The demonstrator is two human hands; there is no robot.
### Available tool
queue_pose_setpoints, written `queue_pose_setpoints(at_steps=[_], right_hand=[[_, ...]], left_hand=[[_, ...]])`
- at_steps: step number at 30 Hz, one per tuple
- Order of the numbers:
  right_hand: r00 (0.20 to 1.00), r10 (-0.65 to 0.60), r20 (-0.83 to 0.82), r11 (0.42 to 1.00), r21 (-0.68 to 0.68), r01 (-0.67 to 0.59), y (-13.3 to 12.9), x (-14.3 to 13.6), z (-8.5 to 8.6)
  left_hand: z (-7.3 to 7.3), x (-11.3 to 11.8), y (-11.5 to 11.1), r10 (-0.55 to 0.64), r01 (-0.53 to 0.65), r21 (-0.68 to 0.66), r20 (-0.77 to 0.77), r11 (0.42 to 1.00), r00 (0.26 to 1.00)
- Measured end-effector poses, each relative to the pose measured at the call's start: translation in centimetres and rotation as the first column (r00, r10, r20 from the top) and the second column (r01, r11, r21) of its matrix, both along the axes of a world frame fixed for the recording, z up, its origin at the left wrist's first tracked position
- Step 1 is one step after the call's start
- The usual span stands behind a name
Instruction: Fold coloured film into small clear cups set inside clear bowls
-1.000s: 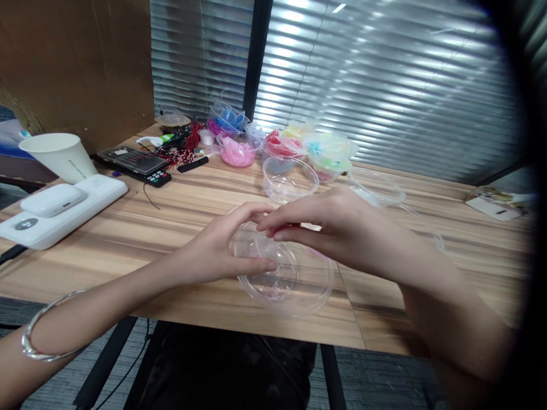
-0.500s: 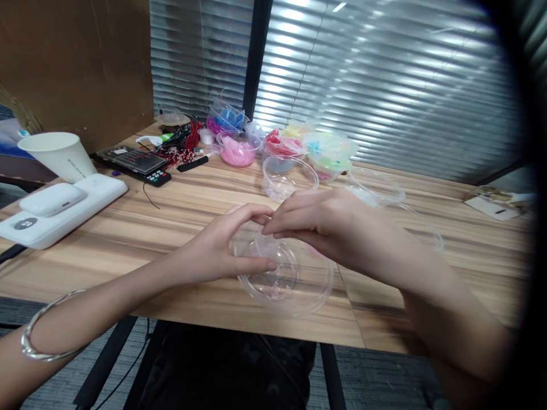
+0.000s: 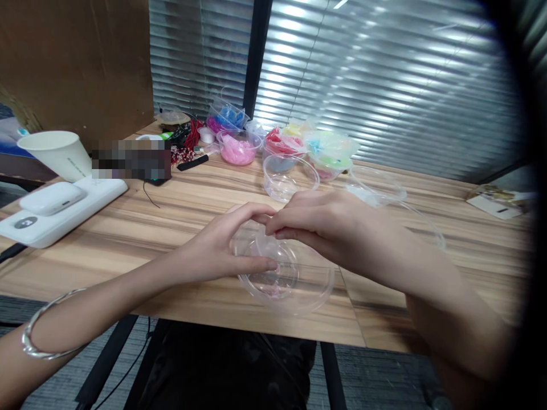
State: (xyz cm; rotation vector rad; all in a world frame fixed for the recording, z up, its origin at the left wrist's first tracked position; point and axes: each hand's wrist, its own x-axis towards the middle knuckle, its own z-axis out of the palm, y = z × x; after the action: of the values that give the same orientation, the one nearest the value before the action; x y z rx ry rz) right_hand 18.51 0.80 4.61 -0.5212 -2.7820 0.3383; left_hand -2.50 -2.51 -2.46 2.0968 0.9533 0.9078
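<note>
In front of me is a clear round plastic container [image 3: 316,293] at the front of the wooden table, with a smaller clear ring shape and a pinkish bit low inside it. My left hand [image 3: 239,242] curves around its left side, the thumb over it and the fingers along the far side. From the right, my right hand [image 3: 320,219] reaches over the container with fingertips pressed together, close to my left fingertips. A whitish translucent piece [image 3: 267,245] shows just below those fingertips; whether they pinch it is hidden.
An open clear tub [image 3: 290,185] stands just beyond my hands, with clear lids [image 3: 380,188] to its right. Behind are tubs of pink [image 3: 237,151], red and blue material. At left are a paper cup [image 3: 60,151] and a white power bank [image 3: 68,219] bearing an earbud case.
My right hand has shifted very slightly to the right. My left hand and the container stay almost where they were.
</note>
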Motion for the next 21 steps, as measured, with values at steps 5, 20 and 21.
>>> queue_pose_setpoints(at_steps=[5, 20, 21], right_hand=[[1.0, -0.012, 0.02, 1.0, -0.013, 0.012, -0.16, -0.11, -0.05], [0.998, 0.037, -0.046, 0.998, -0.04, -0.039, -0.49, -0.25, -0.28], [0.998, 0.025, -0.055, 0.999, -0.044, -0.027, -0.57, -0.32, -0.37]], left_hand=[[-0.02, -0.04, 0.08, 0.0, 0.0, 0.003, -0.013, 1.0, 1.0], [-0.19, 0.04, 0.1, 0.0, 0.0, 0.026, 0.02, 1.0, 1.0], [-0.2, 0.06, 0.08, 0.003, -0.004, 0.024, 0.023, 1.0, 1.0]])
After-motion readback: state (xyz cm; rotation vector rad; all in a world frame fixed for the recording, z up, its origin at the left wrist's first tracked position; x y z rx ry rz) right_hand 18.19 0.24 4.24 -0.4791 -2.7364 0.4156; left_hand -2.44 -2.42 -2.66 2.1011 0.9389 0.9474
